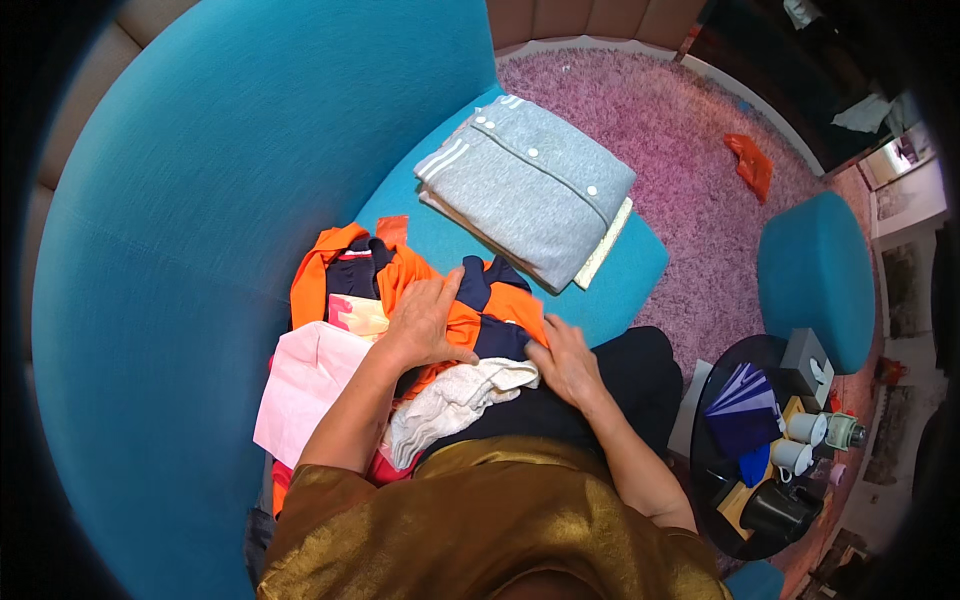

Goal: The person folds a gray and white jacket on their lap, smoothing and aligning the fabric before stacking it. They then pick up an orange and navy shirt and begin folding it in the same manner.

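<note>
An orange and navy garment (pixel 499 304) lies bunched across my lap and the seat. My left hand (pixel 424 319) rests on it, thumb spread from the fingers. At its right edge my right hand (pixel 570 364) has the cloth between thumb and fingers; the fingertips are slightly blurred. Just below both hands is a crumpled white knit cloth (pixel 461 397). More orange and navy fabric (pixel 352 262) lies beyond my left hand. A pale pink cloth or bag (pixel 311 382) sits left of my left forearm.
A folded grey garment with white buttons (pixel 532 180) tops a stack on the blue seat (pixel 637 262). The tall blue backrest (pixel 187 225) curves along the left. At right, a round dark table (pixel 720 375) holds mugs (pixel 791 456), a black pitcher (pixel 772 510) and a tissue box (pixel 806 364).
</note>
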A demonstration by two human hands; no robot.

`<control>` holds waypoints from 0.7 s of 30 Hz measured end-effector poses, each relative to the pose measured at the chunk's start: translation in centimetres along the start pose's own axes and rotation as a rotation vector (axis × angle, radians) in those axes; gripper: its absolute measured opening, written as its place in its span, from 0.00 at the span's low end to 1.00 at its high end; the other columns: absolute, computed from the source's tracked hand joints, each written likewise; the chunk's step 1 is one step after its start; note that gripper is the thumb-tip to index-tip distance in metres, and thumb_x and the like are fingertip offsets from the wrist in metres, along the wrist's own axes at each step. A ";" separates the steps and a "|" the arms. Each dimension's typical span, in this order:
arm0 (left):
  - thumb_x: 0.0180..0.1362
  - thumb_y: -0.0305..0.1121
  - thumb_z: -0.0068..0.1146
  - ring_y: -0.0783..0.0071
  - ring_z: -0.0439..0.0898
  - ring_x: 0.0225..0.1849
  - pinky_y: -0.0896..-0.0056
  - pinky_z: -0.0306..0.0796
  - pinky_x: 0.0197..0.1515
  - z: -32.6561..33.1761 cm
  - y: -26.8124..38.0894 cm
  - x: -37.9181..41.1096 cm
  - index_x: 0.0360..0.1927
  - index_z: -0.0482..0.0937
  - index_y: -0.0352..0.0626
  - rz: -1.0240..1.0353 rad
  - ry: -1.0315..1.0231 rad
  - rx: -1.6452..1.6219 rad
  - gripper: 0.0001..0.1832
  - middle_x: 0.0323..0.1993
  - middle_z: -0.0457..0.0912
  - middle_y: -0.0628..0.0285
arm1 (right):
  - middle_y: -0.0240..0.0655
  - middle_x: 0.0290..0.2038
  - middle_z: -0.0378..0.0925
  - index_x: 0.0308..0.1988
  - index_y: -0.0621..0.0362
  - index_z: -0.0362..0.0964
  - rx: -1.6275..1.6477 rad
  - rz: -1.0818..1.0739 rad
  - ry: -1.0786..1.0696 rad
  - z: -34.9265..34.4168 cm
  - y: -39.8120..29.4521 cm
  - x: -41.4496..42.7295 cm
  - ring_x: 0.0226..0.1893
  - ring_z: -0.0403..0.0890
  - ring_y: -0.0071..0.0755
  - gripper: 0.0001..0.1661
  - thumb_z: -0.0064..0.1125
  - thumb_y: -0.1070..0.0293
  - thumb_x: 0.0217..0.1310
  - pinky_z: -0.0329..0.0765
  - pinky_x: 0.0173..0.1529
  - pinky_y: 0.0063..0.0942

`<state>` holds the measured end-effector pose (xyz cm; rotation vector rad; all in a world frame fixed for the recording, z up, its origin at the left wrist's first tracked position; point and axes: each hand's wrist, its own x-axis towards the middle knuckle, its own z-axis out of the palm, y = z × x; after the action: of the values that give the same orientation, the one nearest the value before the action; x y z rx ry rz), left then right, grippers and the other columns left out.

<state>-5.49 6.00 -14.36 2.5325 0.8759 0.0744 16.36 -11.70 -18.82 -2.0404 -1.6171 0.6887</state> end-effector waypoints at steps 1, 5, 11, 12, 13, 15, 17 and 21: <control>0.33 0.59 0.79 0.50 0.71 0.57 0.51 0.64 0.60 0.0 0.0 -0.3 0.75 0.55 0.37 0.026 -0.017 0.032 0.68 0.54 0.73 0.47 | 0.60 0.63 0.66 0.61 0.67 0.65 0.054 0.054 -0.044 -0.2 -1.2 -0.9 0.56 0.75 0.61 0.38 0.64 0.50 0.63 0.73 0.57 0.49; 0.29 0.52 0.83 0.51 0.80 0.44 0.54 0.69 0.49 2.0 -0.3 -1.4 0.64 0.71 0.32 -0.011 0.113 0.050 0.57 0.37 0.82 0.47 | 0.54 0.49 0.79 0.50 0.66 0.70 0.079 0.085 -0.220 -1.0 -3.1 -1.4 0.48 0.80 0.60 0.35 0.69 0.46 0.57 0.77 0.48 0.46; 0.39 0.34 0.80 0.69 0.85 0.45 0.67 0.76 0.54 -2.9 1.0 -6.1 0.51 0.82 0.34 -0.168 0.086 -0.421 0.32 0.43 0.88 0.56 | 0.32 0.54 0.79 0.61 0.65 0.70 1.220 0.112 -0.333 -3.5 -7.7 -2.8 0.50 0.77 0.23 0.31 0.69 0.67 0.61 0.74 0.58 0.25; 0.39 0.36 0.80 0.68 0.85 0.43 0.66 0.76 0.51 -4.4 0.9 -6.7 0.48 0.84 0.35 -0.078 0.191 -0.468 0.31 0.42 0.87 0.55 | 0.32 0.54 0.78 0.63 0.66 0.68 1.285 0.093 -0.367 -4.2 -8.8 -2.8 0.51 0.77 0.21 0.32 0.68 0.70 0.62 0.73 0.58 0.23; 0.38 0.38 0.81 0.66 0.85 0.40 0.65 0.76 0.48 -5.8 0.7 -7.1 0.46 0.85 0.36 0.011 0.294 -0.517 0.30 0.41 0.87 0.55 | 0.32 0.54 0.78 0.63 0.66 0.68 1.330 0.067 -0.370 -5.3 -10.4 -2.7 0.51 0.77 0.20 0.32 0.68 0.70 0.62 0.73 0.58 0.23; 0.41 0.30 0.78 0.74 0.84 0.39 0.71 0.76 0.46 -9.4 2.3 -8.3 0.45 0.85 0.36 -0.123 0.411 -0.815 0.25 0.41 0.87 0.62 | 0.31 0.53 0.78 0.64 0.65 0.67 1.421 0.011 -0.374 -7.6 -13.5 -2.1 0.51 0.76 0.19 0.33 0.68 0.69 0.63 0.73 0.57 0.22; 0.44 0.25 0.74 0.77 0.82 0.40 0.73 0.75 0.46 -13.9 2.0 -9.5 0.46 0.84 0.36 -0.086 0.513 -0.705 0.22 0.41 0.86 0.67 | 0.29 0.52 0.78 0.65 0.63 0.65 1.364 -0.113 -0.370 -9.5 -15.5 -0.9 0.51 0.75 0.18 0.33 0.67 0.69 0.64 0.72 0.58 0.21; 0.65 0.28 0.58 0.66 0.86 0.43 0.63 0.82 0.51 -19.4 1.0 -9.4 0.50 0.80 0.31 0.129 0.967 -0.654 0.13 0.45 0.85 0.54 | 0.30 0.55 0.75 0.64 0.61 0.65 1.237 -0.414 -0.126 -12.5 -19.2 0.9 0.55 0.73 0.21 0.34 0.69 0.68 0.63 0.70 0.61 0.23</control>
<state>-16.18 7.48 4.33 1.8395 0.7981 1.4513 9.89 -7.12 2.75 -0.7611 -1.0969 1.2327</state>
